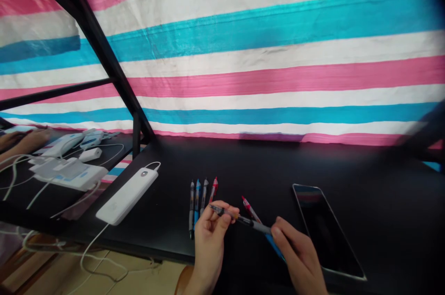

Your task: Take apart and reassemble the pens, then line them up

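My left hand (216,230) pinches the clicker end of a grey and black pen (246,221) above the black table. At the pen's other end, the grey grip, the fingers of my right hand (295,251) are closed. Behind my left hand several pens lie side by side: a black one (191,207), a blue one (197,197), a grey one (204,193) and a red one (213,188). Another red pen (250,208) lies beyond the held pen. Part of a blue pen (275,246) shows beneath it, partly hidden by my right hand.
A smartphone (328,235) lies to the right on the black table (243,160). To the left is a white power bank (128,195) with a cable. Further left, another person's hands (28,142) are near a power strip (76,174) and cables. A black metal frame (100,49) stands before the striped sheet.
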Available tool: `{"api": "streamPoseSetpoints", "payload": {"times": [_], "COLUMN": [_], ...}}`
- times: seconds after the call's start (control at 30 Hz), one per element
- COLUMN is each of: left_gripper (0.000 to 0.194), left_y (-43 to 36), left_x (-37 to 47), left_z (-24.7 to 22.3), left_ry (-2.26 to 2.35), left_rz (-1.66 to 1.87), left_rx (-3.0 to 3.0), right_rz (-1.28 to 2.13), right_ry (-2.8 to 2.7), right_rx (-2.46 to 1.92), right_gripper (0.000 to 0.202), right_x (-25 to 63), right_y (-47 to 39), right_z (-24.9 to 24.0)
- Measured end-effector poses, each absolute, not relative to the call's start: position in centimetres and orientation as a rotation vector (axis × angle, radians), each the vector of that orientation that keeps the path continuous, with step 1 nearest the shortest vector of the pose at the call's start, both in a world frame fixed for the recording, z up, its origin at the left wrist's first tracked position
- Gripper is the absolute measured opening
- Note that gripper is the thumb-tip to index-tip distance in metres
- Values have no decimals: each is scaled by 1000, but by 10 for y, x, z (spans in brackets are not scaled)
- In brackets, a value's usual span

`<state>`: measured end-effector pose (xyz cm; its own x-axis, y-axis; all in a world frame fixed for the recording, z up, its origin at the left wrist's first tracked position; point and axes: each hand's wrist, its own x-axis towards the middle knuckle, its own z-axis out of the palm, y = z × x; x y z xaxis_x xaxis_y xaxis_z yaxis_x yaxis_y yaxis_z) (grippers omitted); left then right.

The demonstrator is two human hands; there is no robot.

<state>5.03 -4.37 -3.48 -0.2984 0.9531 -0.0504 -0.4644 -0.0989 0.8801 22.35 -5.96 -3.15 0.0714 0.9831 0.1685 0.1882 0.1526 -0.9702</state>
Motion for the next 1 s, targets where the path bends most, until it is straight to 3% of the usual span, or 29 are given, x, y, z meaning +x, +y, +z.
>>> {"api": "streamPoseSetpoints", "payload": {"times": [0.23,0.47,0.67,1.0], "left_gripper": [37,76,48,46], "left_y": [-43,-44,-45,-39], "left_x": [53,57,55,54], "left_z": [-32,-25,-25,-26], "left_ry": [984,932,914,954], "left_rz": [1660,1734,1677,1697], "left_rx": [671,606,654,647], "right_rz": [953,1070,1071,1083], "right_ry": [-1404,-1262,-1128,-1157], "right_rx": [-1199,-1155,-1134,-1138], "right_gripper": [46,44,41,41], "right_x": [225,238,237,236], "right_y": [-56,-51,-52,-53], "right_z": [-37,-53,-55,-51]}}
